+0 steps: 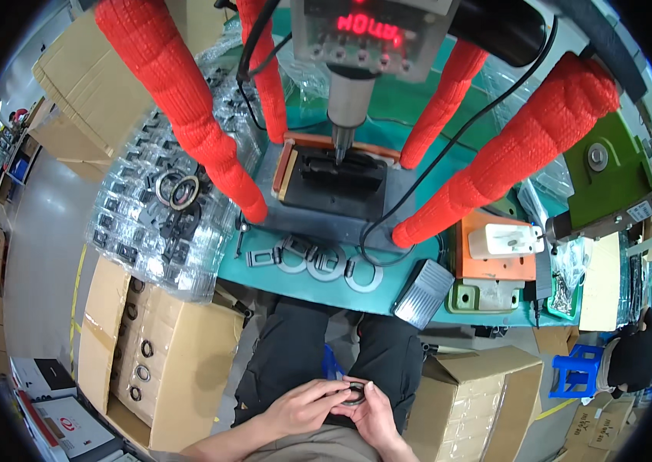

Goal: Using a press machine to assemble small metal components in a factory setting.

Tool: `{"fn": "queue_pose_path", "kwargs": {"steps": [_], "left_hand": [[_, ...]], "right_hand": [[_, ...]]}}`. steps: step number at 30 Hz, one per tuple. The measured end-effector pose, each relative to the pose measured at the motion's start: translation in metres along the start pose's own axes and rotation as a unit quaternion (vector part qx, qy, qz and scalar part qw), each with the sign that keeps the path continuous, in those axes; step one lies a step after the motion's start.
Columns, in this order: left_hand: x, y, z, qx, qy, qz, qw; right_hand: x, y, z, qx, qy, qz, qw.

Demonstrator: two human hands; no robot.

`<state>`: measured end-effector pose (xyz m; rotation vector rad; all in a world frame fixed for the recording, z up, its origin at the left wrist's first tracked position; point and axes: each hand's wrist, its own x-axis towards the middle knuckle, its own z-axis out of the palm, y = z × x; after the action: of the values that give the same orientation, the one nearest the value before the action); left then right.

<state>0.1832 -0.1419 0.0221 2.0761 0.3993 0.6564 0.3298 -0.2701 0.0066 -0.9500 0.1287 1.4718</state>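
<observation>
Low over my lap, my left hand (pixel 304 408) and my right hand (pixel 372 416) meet around a small dark ring-shaped part (pixel 354 395). Fingers of both hands are closed on its edge, and part of the ring is hidden behind them. Ahead, along the table's near edge, lie several grey ring parts with rectangular tabs (pixel 326 262). Beyond them stands a press-like machine with a pointed metal tip (pixel 343 138) over a dark fixture block (pixel 341 189). A black part stands upright in that block beneath the tip.
Red padded columns (pixel 203 115) flank the machine. Clear plastic trays (pixel 130 208) with dark parts pile up at left. Open cartons (pixel 195 358) (pixel 495 369) stand either side of my legs. A grey ridged pedal (pixel 424 294) sits at the table edge, left of a green-and-orange press (pixel 495 266).
</observation>
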Motion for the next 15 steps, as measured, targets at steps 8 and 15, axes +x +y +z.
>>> {"fn": "queue_pose_path", "kwargs": {"steps": [8, 15], "left_hand": [[0.057, -0.018, -0.058, 0.108, 0.212, 0.023, 0.971], [0.109, -0.024, -0.238, 0.396, 0.457, 0.055, 0.794]], "right_hand": [[-0.012, -0.02, -0.014, 0.161, -0.056, 0.021, 0.985], [-0.02, -0.034, -0.038, 0.257, -0.125, -0.061, 0.957]]}}
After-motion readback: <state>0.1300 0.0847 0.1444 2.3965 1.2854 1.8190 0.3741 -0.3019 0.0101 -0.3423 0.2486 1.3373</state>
